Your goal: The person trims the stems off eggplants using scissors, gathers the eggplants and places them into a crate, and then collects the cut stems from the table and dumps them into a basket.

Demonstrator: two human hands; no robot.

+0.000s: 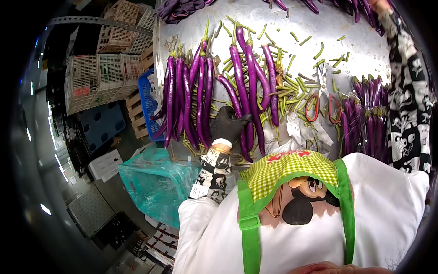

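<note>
My left hand (229, 124), in a black glove, is closed on the lower part of a long purple eggplant (232, 93) in the middle group. To its left lies a row of several eggplants (187, 96), stems up. At the top right edge is my right hand (378, 5), beside more eggplants (362, 16); its fingers are mostly cut off by the frame. Cut green stems (292, 86) are scattered right of the middle group. Red-handled scissors (323, 93) lie among them, spread apart. Farther right are eggplants in clear wrapping (365, 118).
The metal table (273, 27) holds a dark cloth (180, 10) at its top left. Beyond its left edge are a blue basket (147, 107), stacked crates (102, 77) and a teal crate under plastic (157, 182). Crumpled white paper (301, 134) lies near the front edge.
</note>
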